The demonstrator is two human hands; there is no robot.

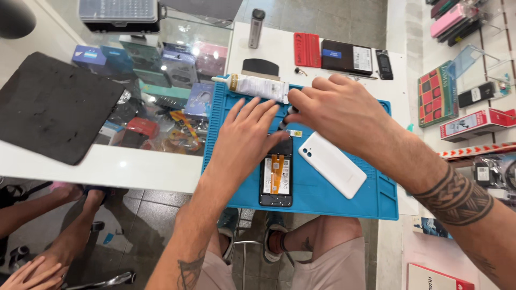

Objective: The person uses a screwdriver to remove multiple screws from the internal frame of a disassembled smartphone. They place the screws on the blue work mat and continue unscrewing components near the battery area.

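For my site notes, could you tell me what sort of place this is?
Probably a phone repair counter in a shop: an opened phone lies on a blue work mat, beside a glass display case of boxed accessories.

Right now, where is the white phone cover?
In the head view, the white phone cover lies on the blue mat, right of the opened phone and just below the right hand.

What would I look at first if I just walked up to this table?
Probably the bright blue rubber work mat in the middle, where an opened black phone lies with its insides showing. The left hand presses on the phone's top while the right hand holds a thin dark tool above it. A white phone back cover lies beside it.
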